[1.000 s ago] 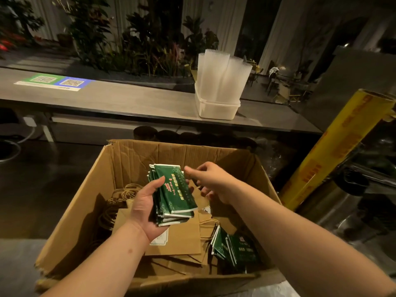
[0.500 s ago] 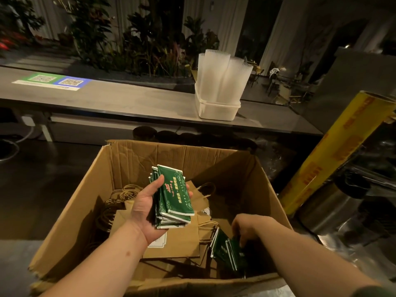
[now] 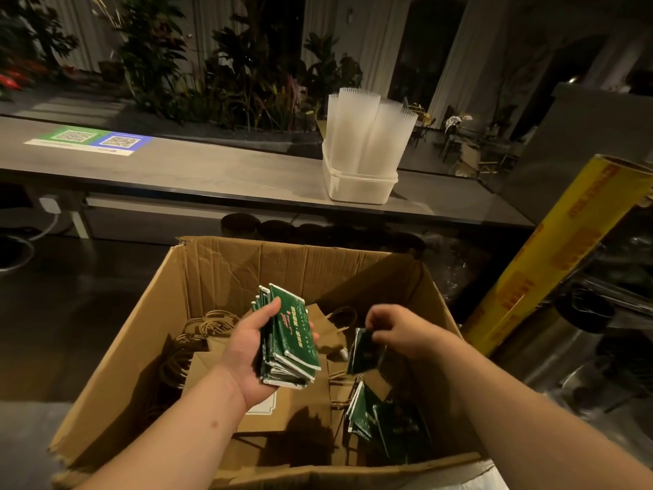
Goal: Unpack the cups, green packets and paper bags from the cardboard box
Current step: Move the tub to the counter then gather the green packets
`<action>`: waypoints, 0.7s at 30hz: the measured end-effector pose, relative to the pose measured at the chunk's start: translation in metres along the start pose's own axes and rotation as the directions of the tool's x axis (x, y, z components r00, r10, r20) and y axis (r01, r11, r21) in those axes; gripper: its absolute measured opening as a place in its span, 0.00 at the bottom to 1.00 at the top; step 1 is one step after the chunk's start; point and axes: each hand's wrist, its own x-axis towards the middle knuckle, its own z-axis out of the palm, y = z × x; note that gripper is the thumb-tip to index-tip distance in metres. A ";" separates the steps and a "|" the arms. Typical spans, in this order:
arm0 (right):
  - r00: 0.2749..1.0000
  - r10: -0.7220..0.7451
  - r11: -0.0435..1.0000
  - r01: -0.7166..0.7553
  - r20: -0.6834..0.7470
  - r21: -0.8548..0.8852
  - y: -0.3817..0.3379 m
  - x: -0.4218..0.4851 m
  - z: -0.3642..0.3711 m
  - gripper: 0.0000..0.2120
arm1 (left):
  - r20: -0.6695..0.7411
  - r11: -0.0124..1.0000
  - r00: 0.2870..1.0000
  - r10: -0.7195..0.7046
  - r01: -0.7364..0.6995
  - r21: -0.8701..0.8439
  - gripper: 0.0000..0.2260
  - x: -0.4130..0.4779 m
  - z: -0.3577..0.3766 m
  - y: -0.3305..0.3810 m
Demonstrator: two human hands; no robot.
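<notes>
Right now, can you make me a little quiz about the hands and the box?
1. True or false: the left hand holds a stack of green packets.
2. What do the fingers of the right hand pinch? A a cup, B a green packet, C a paper bag.
3. Fill the gap: the paper bags lie inside the cardboard ____.

Key: 1 true. 2 B. 3 box.

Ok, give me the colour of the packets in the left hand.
Packets dark green, white-edged; head view.
</notes>
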 end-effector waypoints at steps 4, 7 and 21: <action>0.959 -0.284 0.953 0.283 0.009 -0.108 -0.076 -0.018 -0.018 0.11 | -0.035 0.999 0.999 -0.036 0.037 0.031 0.25 -0.003 0.003 0.000; 0.897 -0.437 0.852 0.437 0.066 -0.290 -0.124 -0.029 -0.005 0.10 | 0.005 0.998 0.998 -0.057 0.057 -0.005 0.26 -0.006 0.004 -0.003; 0.984 0.091 0.866 -0.002 -0.154 0.500 -0.135 -0.036 0.065 0.08 | -0.067 0.978 0.996 0.050 -0.036 0.205 0.23 -0.021 0.021 0.001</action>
